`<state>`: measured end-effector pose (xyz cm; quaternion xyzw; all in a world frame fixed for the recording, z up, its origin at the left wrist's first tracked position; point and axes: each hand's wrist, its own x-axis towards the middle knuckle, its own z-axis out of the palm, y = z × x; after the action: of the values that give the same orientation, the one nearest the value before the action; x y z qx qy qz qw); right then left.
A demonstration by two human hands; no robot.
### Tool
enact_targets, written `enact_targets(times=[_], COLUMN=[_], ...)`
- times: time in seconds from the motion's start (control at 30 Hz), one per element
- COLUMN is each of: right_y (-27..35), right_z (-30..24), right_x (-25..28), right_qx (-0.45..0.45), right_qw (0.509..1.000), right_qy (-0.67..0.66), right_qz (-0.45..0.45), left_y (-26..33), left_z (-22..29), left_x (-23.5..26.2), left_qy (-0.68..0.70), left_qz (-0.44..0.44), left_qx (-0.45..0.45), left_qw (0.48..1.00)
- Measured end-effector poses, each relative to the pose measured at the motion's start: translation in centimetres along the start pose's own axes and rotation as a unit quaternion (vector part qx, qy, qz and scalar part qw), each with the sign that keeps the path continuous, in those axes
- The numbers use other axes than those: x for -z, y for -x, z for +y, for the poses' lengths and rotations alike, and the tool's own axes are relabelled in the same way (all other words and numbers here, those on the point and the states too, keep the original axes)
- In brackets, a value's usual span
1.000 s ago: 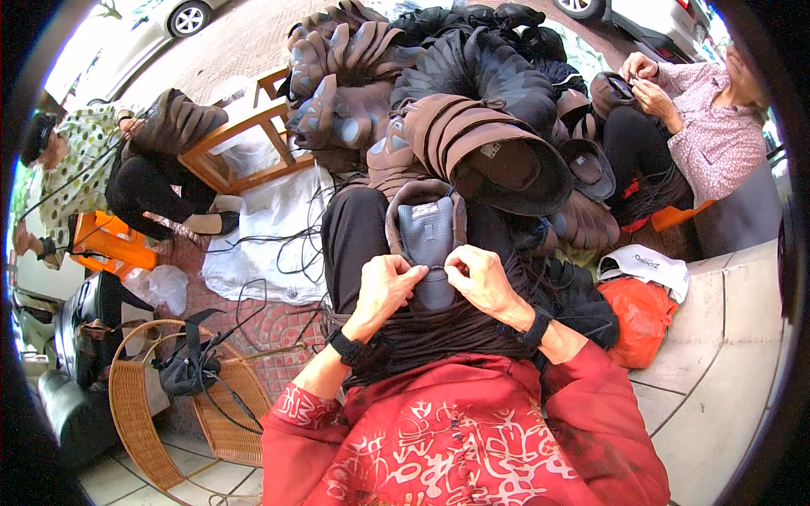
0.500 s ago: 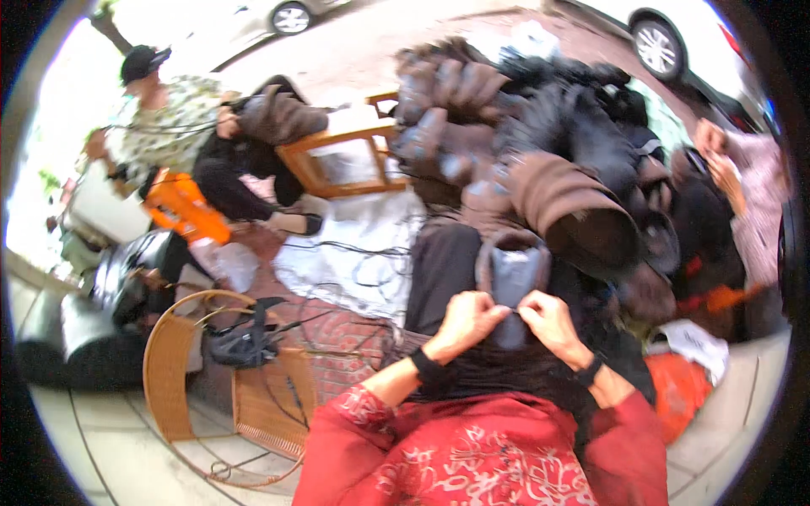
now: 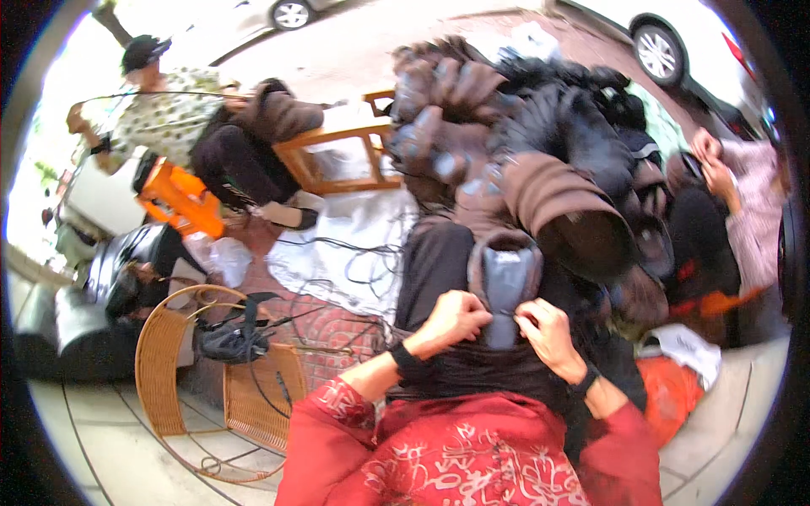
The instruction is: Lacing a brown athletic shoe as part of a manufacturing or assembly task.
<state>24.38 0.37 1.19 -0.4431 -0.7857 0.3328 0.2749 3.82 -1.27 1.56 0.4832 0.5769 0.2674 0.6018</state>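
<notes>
Both L hand (image 3: 456,319) & R hand (image 3: 547,333) curled at brown shoe upper w/ grey-blue tongue (image 3: 506,282), on black trousers (image 3: 432,270); blurred, can't tell if gripping. Pink-sleeved co-worker (image 3: 753,202) cut off at rim. White sheet (image 3: 337,266) on red brick paving (image 3: 325,331); pale floor tiles (image 3: 93,405).

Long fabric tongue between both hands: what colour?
The long fabric tongue is greyish blue, clearest in the head view.
</notes>
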Motion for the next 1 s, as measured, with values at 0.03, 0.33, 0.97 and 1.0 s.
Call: enact_targets(times=[0.03, 0.33, 0.97, 1.0], right_y=[-0.6, -2.1, -2.7, -3.1], right_z=[-0.8, -0.1, -0.4, -0.2], right_x=[0.2, -1.3, -0.7, -0.7], right_qx=[0.073, 0.140, 0.147, 0.174], right_qw=[0.996, 0.984, 0.975, 0.971], right_qy=[0.040, 0.108, 0.149, 0.130], right_qz=[0.011, -0.013, -0.073, -0.095], left_y=[-0.1, -0.9, 0.2, -0.1], left_z=[0.0, -1.0, 0.4, 0.0], left_x=[0.1, 0.3, 0.0, -0.1], left_qy=[-0.004, 0.075, -0.084, -0.082], left_qz=[-0.002, -0.008, -0.002, 0.001], left_qx=[0.000, 0.009, -0.024, -0.044], left_qw=[1.000, 0.997, 0.996, 0.996])
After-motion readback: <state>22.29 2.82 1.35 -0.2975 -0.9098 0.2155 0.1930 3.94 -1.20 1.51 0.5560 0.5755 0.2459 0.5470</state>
